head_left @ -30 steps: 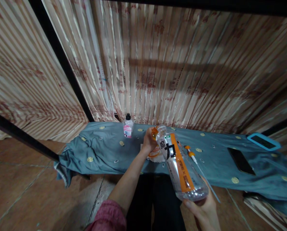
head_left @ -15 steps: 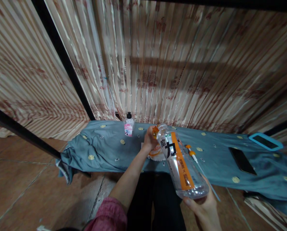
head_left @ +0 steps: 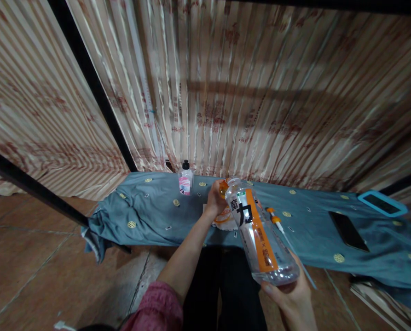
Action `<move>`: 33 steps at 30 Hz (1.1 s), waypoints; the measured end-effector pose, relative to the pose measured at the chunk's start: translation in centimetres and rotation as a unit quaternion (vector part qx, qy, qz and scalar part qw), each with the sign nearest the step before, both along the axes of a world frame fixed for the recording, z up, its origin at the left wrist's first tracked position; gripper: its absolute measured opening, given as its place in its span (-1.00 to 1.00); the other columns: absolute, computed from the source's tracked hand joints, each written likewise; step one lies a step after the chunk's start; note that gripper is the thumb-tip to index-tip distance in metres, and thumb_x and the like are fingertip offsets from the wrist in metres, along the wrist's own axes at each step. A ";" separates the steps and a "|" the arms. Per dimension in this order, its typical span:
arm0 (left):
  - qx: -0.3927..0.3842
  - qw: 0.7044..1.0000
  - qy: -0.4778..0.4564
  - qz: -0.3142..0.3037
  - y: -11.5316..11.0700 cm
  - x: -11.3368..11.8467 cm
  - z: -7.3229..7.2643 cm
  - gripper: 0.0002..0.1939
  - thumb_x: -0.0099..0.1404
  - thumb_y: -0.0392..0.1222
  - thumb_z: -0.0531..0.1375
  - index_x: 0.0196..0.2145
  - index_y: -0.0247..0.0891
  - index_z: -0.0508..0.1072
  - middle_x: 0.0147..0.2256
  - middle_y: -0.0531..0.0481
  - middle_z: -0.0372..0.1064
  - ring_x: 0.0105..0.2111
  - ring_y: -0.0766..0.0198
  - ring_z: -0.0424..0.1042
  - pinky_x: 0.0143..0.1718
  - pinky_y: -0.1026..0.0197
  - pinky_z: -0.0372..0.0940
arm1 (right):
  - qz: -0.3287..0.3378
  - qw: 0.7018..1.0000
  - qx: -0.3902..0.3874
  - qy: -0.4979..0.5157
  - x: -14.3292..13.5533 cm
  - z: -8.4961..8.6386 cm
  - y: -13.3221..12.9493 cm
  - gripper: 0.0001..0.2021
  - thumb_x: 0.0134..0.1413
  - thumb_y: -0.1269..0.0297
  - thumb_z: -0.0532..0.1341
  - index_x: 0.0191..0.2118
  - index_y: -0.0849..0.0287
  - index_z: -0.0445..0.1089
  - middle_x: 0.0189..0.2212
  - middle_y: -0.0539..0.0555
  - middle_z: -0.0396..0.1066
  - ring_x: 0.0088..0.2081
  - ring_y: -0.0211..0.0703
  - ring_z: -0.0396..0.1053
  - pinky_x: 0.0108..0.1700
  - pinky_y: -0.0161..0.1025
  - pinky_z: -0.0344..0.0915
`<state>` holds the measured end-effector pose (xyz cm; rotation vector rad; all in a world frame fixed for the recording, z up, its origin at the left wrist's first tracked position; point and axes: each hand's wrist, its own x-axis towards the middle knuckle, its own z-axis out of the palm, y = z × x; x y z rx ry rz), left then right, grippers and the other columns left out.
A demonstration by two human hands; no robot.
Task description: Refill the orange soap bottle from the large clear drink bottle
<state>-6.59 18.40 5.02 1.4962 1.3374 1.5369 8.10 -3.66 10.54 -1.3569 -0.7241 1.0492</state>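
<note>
In the head view, my right hand [head_left: 291, 296] grips the base of a large clear plastic bottle [head_left: 257, 234] with an orange and black label. The bottle is tilted, its mouth up and away from me toward the left. My left hand [head_left: 215, 200] is closed around a small orange, see-through object [head_left: 223, 187] at that mouth; its full shape is hidden by the fingers. Below it, a white item with orange markings [head_left: 224, 223] is partly covered. Right of the bottle, an orange and white pump head [head_left: 273, 217] with a long thin tube lies on the cloth.
A small clear bottle with a pink label and black cap [head_left: 185, 179] stands at the back. A black phone [head_left: 348, 231] and a blue-framed device [head_left: 382, 203] lie on the right of the cloth-covered bench [head_left: 150, 220]. Behind it hangs a pleated curtain [head_left: 219, 105]; a dark pole [head_left: 91, 85] crosses the left.
Both hands keep nearly the same position and hold. The view has shifted very slightly, so the things on the bench appear a little further right.
</note>
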 end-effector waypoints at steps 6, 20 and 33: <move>0.003 1.000 -0.008 -0.007 0.3 0.1 -0.4 -0.59 0.06 -0.17 0.41 -0.14 -0.21 0.42 -0.20 -0.06 0.52 -0.13 0.10 0.50 -0.03 0.06 0.37 | -0.011 1.000 -0.002 -0.005 -0.2 0.1 0.0 -0.06 -0.56 0.15 0.55 0.10 0.09 0.23 -0.04 0.09 0.41 -0.04 -0.02 0.38 -0.01 -0.20 0.31; 0.009 1.000 -0.016 -0.007 0.3 0.1 -0.4 -0.56 0.02 -0.18 0.42 -0.14 -0.24 0.42 -0.19 -0.07 0.50 -0.15 0.12 0.50 -0.05 0.07 0.37 | -0.010 1.000 0.005 -0.024 -0.2 0.1 0.0 -0.06 -0.54 0.11 0.55 0.12 0.13 0.26 -0.04 0.11 0.48 -0.04 0.02 0.43 0.00 -0.17 0.34; -0.006 1.000 -0.023 -0.003 0.3 0.2 -0.1 -0.57 0.00 -0.21 0.43 -0.16 -0.23 0.43 -0.21 -0.06 0.51 -0.14 0.10 0.50 -0.05 0.08 0.37 | -0.009 0.999 0.002 -0.048 -0.3 0.3 -0.1 -0.06 -0.52 0.09 0.53 0.14 0.19 0.26 -0.03 0.19 0.51 -0.03 0.03 0.44 0.01 -0.15 0.34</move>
